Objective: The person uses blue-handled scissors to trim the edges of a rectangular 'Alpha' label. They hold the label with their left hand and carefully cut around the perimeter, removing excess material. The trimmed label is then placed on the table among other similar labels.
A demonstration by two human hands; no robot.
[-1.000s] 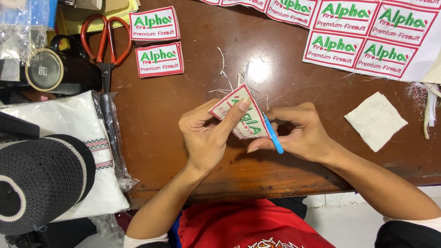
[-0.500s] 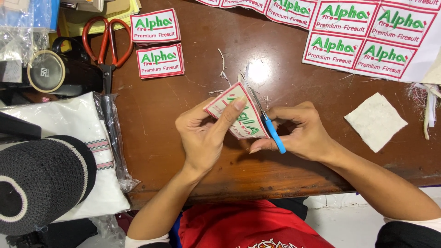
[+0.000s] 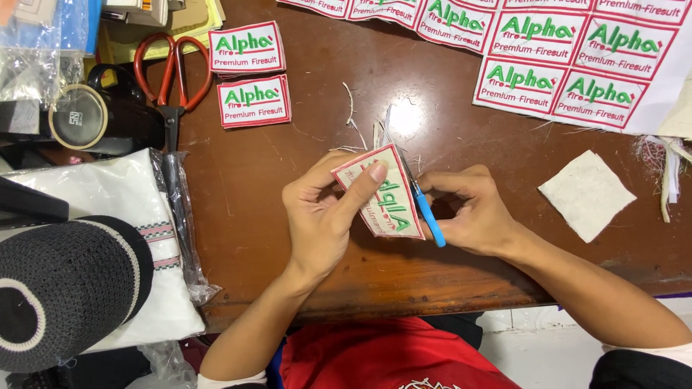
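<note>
My left hand (image 3: pixel 324 216) pinches a white embroidered patch (image 3: pixel 386 198) with a red border and green lettering, thumb on its face, above the brown wooden table (image 3: pixel 288 216). My right hand (image 3: pixel 472 212) grips small blue-handled thread snips (image 3: pixel 425 209), whose thin metal blades run along the patch's right edge. White thread trimmings (image 3: pixel 353 122) lie on the table just beyond the patch.
Two finished patches (image 3: pixel 249 79) lie at the upper left beside red-handled scissors (image 3: pixel 173 72). A sheet of several uncut patches (image 3: pixel 562 50) fills the upper right. A white fabric square (image 3: pixel 587 194) lies at the right. A black knit cap (image 3: pixel 61 288) rests on bagged white cloth (image 3: pixel 108 194) at the left.
The patch has turned slightly in my left hand and the snips have shifted a little along its right edge. Both hands stay in the same place.
</note>
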